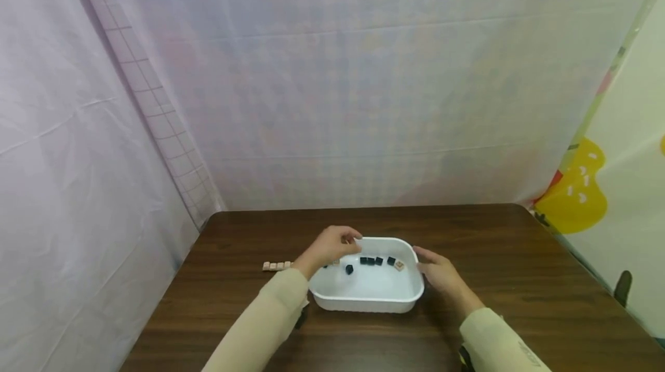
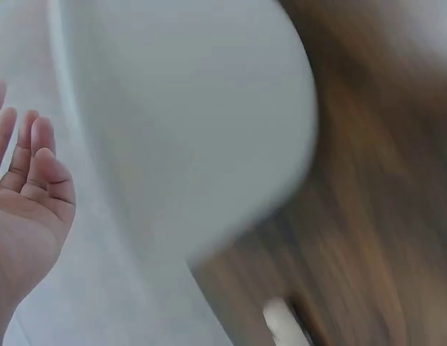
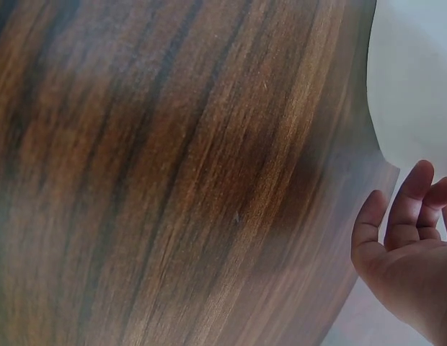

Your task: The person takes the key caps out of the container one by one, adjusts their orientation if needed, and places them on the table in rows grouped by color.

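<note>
A white plastic tub [image 1: 366, 305] stands on the table between both hands. Inside it lie several small black block-like pieces [image 1: 370, 260] and a beige one [image 1: 399, 266]; a single black piece [image 1: 349, 269] sits apart, toward the left. My left hand [image 1: 327, 246] hovers over the tub's back-left corner, its fingers loosely bent, and I see nothing held in it. My right hand [image 1: 440, 272] is at the tub's right wall with fingers extended by the rim; whether they touch it I cannot tell. The left forearm hides part of the tub's left side.
A row of beige pieces [image 1: 277, 266] lies on the brown wooden table [image 1: 234, 302] left of the tub. Something dark [image 1: 300, 320] shows partly behind the left sleeve. Pale curtains [image 1: 363, 100] hang behind the table's far edge.
</note>
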Demonstrator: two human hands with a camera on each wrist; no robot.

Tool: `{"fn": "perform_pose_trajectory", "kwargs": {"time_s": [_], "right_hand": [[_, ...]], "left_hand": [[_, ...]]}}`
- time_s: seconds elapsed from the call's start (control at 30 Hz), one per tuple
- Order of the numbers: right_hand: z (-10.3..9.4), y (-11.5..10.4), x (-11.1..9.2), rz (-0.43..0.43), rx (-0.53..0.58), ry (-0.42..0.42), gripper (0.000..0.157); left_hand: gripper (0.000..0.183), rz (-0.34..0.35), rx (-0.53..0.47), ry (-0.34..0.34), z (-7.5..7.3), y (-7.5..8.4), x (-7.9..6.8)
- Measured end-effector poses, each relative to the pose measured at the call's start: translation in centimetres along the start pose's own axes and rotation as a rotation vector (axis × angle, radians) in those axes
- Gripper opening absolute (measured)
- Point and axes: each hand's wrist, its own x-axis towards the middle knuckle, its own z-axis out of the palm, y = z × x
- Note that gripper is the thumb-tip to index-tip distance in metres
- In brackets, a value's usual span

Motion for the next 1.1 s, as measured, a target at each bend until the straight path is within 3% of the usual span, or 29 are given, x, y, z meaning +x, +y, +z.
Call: {"fn": "perform_pose_trajectory", "kwargs": {"time_s": [0.1, 0.23, 0.47, 0.63, 0.73, 0.87, 1.1], "right_hand": [[-0.1, 0.1, 0.0, -0.008, 0.022, 0.008, 0.049], [0.1, 0.1, -0.1, -0.012, 0.051, 0.018, 0.05], [0.2, 0.1, -0.2, -0.019, 0.065, 0.024, 0.052], [0.4, 0.3, -0.5, -0.019, 0.073, 0.036, 0.052], [0.4, 0.3, -0.5, -0.025, 0.078, 0.031, 0.052], [0.3, 0.2, -0.5, -0.028, 0.085, 0.022, 0.051], [0.3, 0.2, -0.5, -0.02, 0.064, 0.024, 0.051]], "left_hand": [[0.029, 0.03, 0.021, -0.03, 2.5, 1.0, 1.2], [0.029, 0.076, 0.082, -0.065, 5.1, 1.1, 2.5], [0.035, 0.089, 0.207, -0.114, 7.9, 1.2, 3.9], [0.04, 0.051, 0.345, -0.177, 8.8, 1.5, 3.9], [0.031, 0.02, 0.416, -0.196, 8.9, 1.6, 3.8], [0.021, 0.003, 0.423, -0.181, 8.6, 1.4, 3.7], [0.043, 0.019, 0.383, -0.228, 9.1, 0.8, 3.6]]}}
